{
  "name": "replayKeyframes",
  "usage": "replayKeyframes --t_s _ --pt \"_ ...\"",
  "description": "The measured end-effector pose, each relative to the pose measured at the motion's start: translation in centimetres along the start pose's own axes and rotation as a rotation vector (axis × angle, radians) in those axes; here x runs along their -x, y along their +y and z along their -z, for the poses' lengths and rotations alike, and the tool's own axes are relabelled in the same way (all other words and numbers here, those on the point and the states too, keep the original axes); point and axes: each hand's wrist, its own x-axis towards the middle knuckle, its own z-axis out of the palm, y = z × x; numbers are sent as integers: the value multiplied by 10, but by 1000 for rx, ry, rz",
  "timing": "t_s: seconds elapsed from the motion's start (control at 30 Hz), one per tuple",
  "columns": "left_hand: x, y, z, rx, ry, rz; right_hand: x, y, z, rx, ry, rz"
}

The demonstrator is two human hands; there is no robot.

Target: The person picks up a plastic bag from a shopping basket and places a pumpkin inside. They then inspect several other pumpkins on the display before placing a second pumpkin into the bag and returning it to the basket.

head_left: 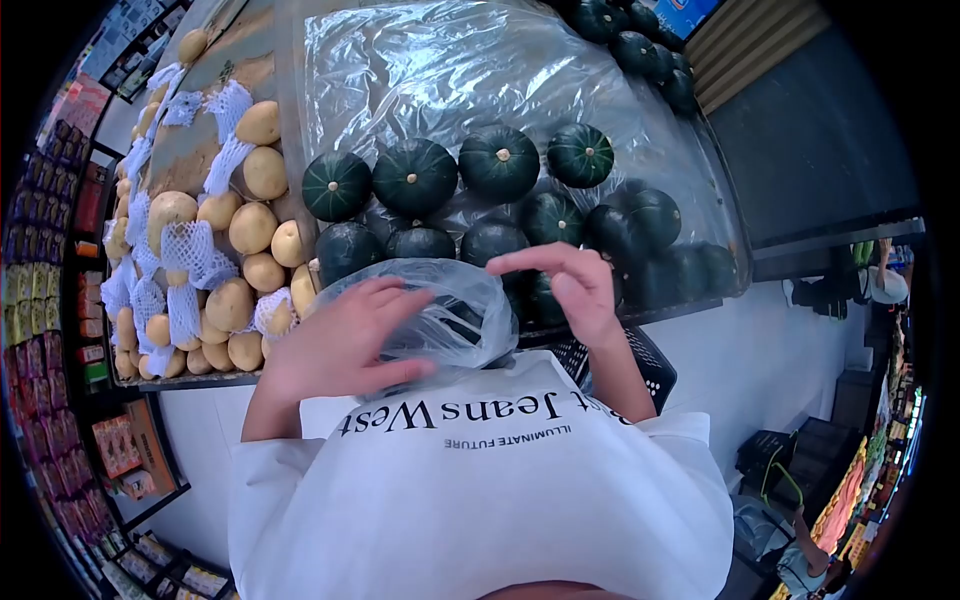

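A clear plastic bag (490,310) sits in front of my chest, its mouth spread wide toward the green pumpkins. My left hand (345,340) lies over the bag's left side with fingers apart, slightly blurred. At the bag's right rim, my right hand (570,285) has its index finger stretched out to the left, fingertip at the plastic; the other fingers are partly curled. Just beyond the bag, a row of dark green pumpkins (411,178) rests on plastic sheeting (430,70). More pumpkins lie below that row, partly hidden by the bag and my hands.
Left of the pumpkins are pale yellow melons (253,228), some in white foam netting (185,250). More pumpkins (635,52) are piled at the far right. Packaged goods fill a shelf (45,340) at left. A black perforated crate (640,365) stands below the display. Other people (805,565) are at right.
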Motion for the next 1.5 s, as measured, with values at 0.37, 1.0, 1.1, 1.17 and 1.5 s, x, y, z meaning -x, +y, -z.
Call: replayKeyframes --t_s 0.37,1.0,1.1,1.17,1.5 --pt "37 -20 -16 558 -311 94 -37 -1 -67 518 -809 -260" --pt "105 -37 -129 592 478 621 -18 52 -141 166 -785 -477" --pt "100 -29 -127 843 596 720 -20 46 -142 58 -689 -594" --pt "100 -26 -122 997 592 717 -15 55 -143 -6 -606 -571" --pt "62 -16 -106 1303 812 417 -41 14 -120 -574 -221 -724"
